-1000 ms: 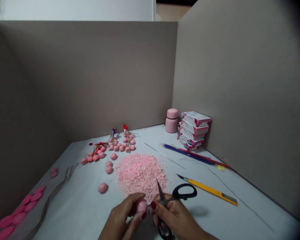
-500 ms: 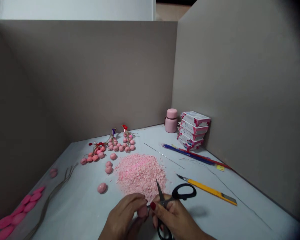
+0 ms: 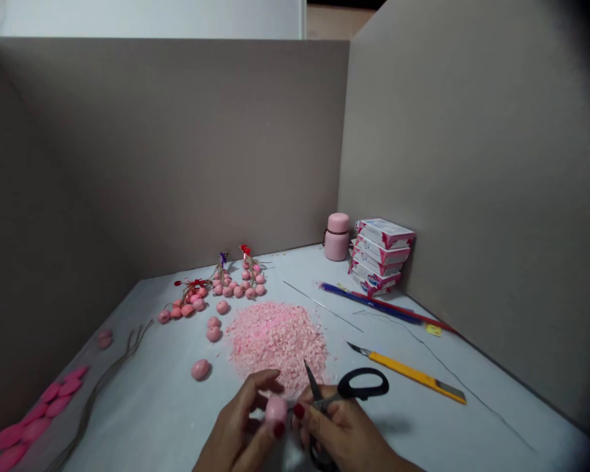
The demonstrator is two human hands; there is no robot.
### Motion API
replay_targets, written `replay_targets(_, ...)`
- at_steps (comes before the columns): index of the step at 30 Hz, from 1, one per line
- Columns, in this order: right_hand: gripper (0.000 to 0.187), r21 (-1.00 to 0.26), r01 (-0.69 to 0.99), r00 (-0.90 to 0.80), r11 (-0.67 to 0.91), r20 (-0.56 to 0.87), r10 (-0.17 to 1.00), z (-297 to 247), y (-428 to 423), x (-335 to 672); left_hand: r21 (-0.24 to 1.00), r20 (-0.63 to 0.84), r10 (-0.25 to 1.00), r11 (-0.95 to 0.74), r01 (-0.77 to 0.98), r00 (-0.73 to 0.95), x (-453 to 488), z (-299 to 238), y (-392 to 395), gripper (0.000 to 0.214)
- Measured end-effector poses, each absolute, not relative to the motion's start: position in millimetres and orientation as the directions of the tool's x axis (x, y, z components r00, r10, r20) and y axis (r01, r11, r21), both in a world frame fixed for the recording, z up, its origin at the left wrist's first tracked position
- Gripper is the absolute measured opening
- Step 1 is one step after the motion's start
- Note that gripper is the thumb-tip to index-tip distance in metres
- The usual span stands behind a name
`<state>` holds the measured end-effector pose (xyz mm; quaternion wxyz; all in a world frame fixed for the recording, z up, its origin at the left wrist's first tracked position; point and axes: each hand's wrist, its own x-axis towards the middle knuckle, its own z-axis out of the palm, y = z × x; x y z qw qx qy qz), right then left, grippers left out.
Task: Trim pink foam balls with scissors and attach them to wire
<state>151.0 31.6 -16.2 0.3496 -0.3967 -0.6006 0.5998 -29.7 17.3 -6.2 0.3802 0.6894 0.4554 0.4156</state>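
My left hand [image 3: 240,426] pinches a small pink rounded piece [image 3: 276,410] between thumb and fingers at the bottom centre. My right hand [image 3: 344,436] grips black-handled scissors [image 3: 347,390], blades slightly apart and pointing up toward the pink piece, one finger also touching it. Just beyond both hands lies a heap of pink shavings [image 3: 276,339] on the white table [image 3: 152,406].
Loose pink beads [image 3: 201,369] and strung bead clusters [image 3: 236,283] lie behind the heap. A yellow utility knife [image 3: 408,372], thin wire [image 3: 324,307], red and blue sticks [image 3: 378,303], stacked boxes [image 3: 381,255] and a pink jar [image 3: 337,236] sit right. Pink petals [image 3: 34,413] and cords [image 3: 98,387] lie left. Cardboard walls surround.
My left hand has turned the pink piece, so it shows again between the fingers. The scissors shifted slightly and tilted toward it.
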Motion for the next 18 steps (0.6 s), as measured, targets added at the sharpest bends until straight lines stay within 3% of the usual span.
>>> replay_targets(3,0.056,-0.996,0.075,-0.407,-0.056,-0.082,0.91,-17,33,150,0.736,0.491,0.828,-0.56,0.381,0.269,-31,-8,19,0.03)
replay_targets(5,0.057,-0.995,0.076,-0.405,-0.067,-0.092,0.91,-17,34,150,0.678,0.486,0.791,-0.609,0.411,0.372,-33,-5,20,0.024)
replay_targets(7,0.056,-0.995,0.066,-0.412,-0.081,-0.101,0.906,-16,34,150,0.704,0.398,0.816,-0.564,0.431,0.418,-34,0,20,0.022)
replay_targets(12,0.054,-0.998,0.053,-0.439,-0.028,-0.049,0.897,-12,32,150,0.872,0.214,0.934,-0.315,0.375,0.287,-30,-1,15,0.028)
replay_targets(15,0.055,-0.997,0.054,-0.425,-0.048,-0.066,0.903,-12,32,150,0.836,0.367,0.906,-0.421,0.353,0.21,-26,-9,15,0.037)
replay_targets(18,0.055,-0.996,0.051,-0.425,-0.078,-0.093,0.9,-14,33,150,0.775,0.469,0.85,-0.526,0.35,0.24,-26,-12,15,0.026)
